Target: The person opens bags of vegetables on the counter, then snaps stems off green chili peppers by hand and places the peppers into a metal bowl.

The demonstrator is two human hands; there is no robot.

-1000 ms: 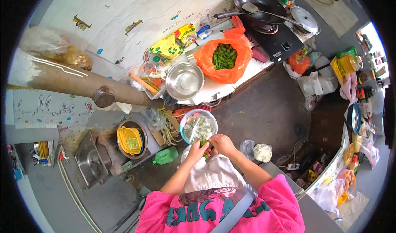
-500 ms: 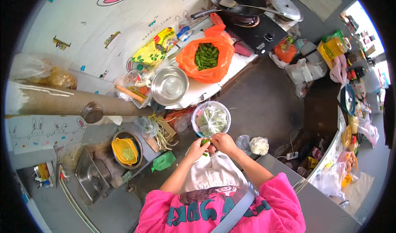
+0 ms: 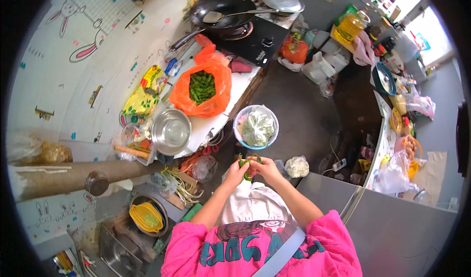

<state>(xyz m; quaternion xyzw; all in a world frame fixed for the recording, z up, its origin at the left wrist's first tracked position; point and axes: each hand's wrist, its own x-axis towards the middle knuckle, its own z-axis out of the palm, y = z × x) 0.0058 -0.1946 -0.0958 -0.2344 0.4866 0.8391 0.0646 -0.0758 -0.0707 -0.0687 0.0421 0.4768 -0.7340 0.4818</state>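
In front of my lap, my left hand (image 3: pixel 235 173) is closed on a green pepper (image 3: pixel 242 162). My right hand (image 3: pixel 266 168) is close beside it, fingers pinched around green pepper too; whether it is the same piece or another I cannot tell. Green bits also show just below the fingers. Just beyond my hands stands a round bin (image 3: pixel 276 128) lined with a clear plastic bag (image 3: pixel 258 127), with pale green scraps showing through. On the counter, an orange plastic bag (image 3: pixel 223 91) holds many green peppers (image 3: pixel 201 87).
A steel bowl (image 3: pixel 171 132) sits beside the orange bag. Behind it are a black wok (image 3: pixel 223 7) with a spatula and a cooktop (image 3: pixel 252 44). A cauliflower (image 3: pixel 297 166) lies right of my hands. A yellow basket (image 3: pixel 145 216) stands by the sink (image 3: pixel 120 250) at lower left.
My view has turned, so the counter and wok appear farther left. Both hands have risen slightly, and more green shows between and below the fingers.
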